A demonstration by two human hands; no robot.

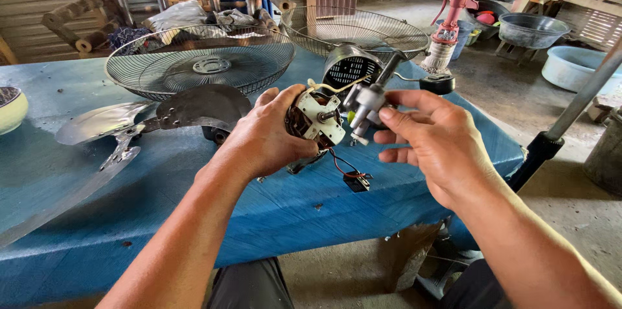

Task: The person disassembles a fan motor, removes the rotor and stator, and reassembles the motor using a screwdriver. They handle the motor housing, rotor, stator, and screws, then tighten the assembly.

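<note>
- Fan motor (315,118), stripped of its housing, held up over the blue table (291,212) between both hands, near the table's middle and just in front of the 2 wire guards.
- Far left: pale bowl (10,109) at the table's edge, well apart from the work.
- Next, metal fan blade (129,129) lying flat on the tabletop, set aside just left of the hands, seemingly to leave the motor free.
- Behind it, front wire guard (201,63) resting dome-down on the table; second wire guard (355,29) behind and to the right, also off the fan.
- Left hand (262,137) clenched around the motor body from the left, fingers wrapped over the copper windings, white end plate and shaft turned rightward toward the other hand, probably for steadiness and a clear look.
- Loose red and black wires hanging below the motor to a small black part (357,181) lying on the table.
- Dark vented rear motor cover (346,68) standing on the table just behind the motor.
- Right hand (431,140) grasping a small grey gearbox piece (364,105) with thumb and fingertips, held against the motor's shaft end.
- Far right, off the table: red hand pump (450,14), grey basins (531,29) on the floor, metal pole (583,98) slanting past the table corner.
</note>
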